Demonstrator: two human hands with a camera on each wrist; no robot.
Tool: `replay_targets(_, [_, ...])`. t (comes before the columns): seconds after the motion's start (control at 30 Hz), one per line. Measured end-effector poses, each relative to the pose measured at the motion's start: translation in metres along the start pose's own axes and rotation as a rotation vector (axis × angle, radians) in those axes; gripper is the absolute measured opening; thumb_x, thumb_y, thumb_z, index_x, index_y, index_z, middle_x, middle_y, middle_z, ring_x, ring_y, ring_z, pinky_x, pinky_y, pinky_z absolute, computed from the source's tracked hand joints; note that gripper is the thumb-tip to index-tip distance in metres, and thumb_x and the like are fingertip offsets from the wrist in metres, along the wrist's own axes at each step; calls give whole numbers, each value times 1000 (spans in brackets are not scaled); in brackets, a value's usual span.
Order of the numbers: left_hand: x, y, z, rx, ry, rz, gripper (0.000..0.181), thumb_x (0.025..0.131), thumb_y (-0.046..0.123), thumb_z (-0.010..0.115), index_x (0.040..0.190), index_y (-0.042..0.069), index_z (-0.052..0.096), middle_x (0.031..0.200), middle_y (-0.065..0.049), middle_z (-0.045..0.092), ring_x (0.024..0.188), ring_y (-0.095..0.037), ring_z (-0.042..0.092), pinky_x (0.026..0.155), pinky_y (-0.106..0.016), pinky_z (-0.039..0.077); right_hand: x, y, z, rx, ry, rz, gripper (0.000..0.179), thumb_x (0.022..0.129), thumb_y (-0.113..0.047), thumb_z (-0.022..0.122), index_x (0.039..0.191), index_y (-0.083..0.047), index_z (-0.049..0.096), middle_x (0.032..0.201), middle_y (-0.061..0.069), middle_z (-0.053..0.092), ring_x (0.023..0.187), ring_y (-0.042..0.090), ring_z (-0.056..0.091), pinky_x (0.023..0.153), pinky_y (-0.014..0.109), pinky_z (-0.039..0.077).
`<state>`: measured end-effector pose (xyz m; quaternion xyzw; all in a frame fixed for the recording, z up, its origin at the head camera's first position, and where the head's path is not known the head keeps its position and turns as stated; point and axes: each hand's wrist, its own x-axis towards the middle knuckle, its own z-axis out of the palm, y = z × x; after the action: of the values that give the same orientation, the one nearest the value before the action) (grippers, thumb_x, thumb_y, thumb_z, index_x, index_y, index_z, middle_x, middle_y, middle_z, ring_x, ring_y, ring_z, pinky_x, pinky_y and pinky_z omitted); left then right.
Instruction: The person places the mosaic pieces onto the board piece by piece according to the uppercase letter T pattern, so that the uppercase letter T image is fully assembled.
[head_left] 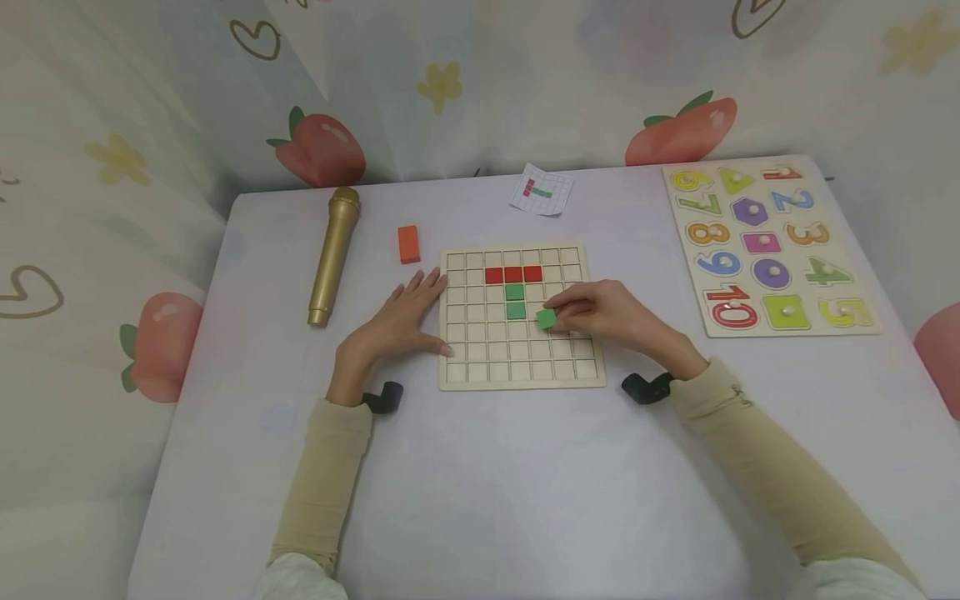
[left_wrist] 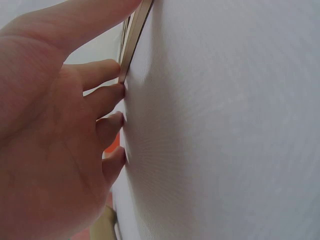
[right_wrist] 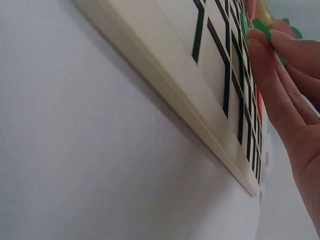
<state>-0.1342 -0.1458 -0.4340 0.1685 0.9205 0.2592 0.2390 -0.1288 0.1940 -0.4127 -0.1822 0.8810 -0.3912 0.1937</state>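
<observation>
A wooden grid board [head_left: 480, 372] lies flat on the white table. Three red square tiles [head_left: 513, 275] form a row in its upper part, and two green tiles [head_left: 515, 310] run down below the middle one. Between thumb and fingers, my right hand [head_left: 611, 312] pinches another green tile [head_left: 546, 318], tilted over the board to the right of the lower green one. My left hand [head_left: 393, 325] spreads its fingers at the board's left edge, the thumb touching its rim; the left wrist view shows the palm [left_wrist: 50, 145] and fingertips against the table and board edge.
Behind the board lies a paper card [head_left: 551, 193] printed with a grid and a red and green pattern. An orange block [head_left: 408, 244] and a gold microphone [head_left: 334, 254] lie to the left. At the right is a number and shape puzzle board [head_left: 723, 287].
</observation>
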Motion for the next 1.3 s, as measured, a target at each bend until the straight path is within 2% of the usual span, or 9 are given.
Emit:
replay_targets(0.13, [0, 0, 0, -2, 1, 0, 120, 78, 38, 90, 167, 14, 12, 175, -2, 1, 162, -22, -8, 132, -43, -5, 2, -2, 3, -4, -9, 1, 33, 89, -12, 80, 121, -5, 75, 117, 11, 76, 97, 21, 74, 79, 13, 55])
replay_targets(0.3, [0, 2, -1, -1, 0, 4, 120, 78, 39, 89, 167, 14, 12, 175, -2, 2, 162, -22, -8, 132, -43, -5, 5, -5, 7, -11, -10, 3, 33, 88, -13, 82, 120, -6, 76, 117, 10, 76, 97, 20, 74, 81, 16, 57])
replay_targets(0.6, [1, 1, 1, 0, -3, 12, 120, 79, 40, 89, 167, 14, 12, 175, -2, 2, 162, -22, -8, 132, -43, -5, 10, -12, 17, -2, -37, -32, 32, 87, -13, 83, 117, -3, 77, 101, 7, 77, 87, 17, 71, 80, 17, 56])
replay_targets(0.97, [1, 1, 1, -2, -5, 9, 121, 78, 41, 90, 167, 15, 12, 175, -1, 2, 162, -22, -8, 132, -43, -5, 14, -18, 24, -93, -27, -126, 28, 86, -10, 83, 112, -1, 78, 95, 5, 76, 83, 16, 68, 76, 25, 58])
replay_targets(1.3, [-1, 5, 0, 7, -8, 9, 119, 79, 40, 88, 167, 14, 12, 175, -2, 1, 162, -22, -9, 132, -43, -5, 13, -24, 29, -133, -11, -158, 26, 86, -6, 82, 110, 1, 77, 90, 3, 74, 81, 16, 66, 75, 28, 56])
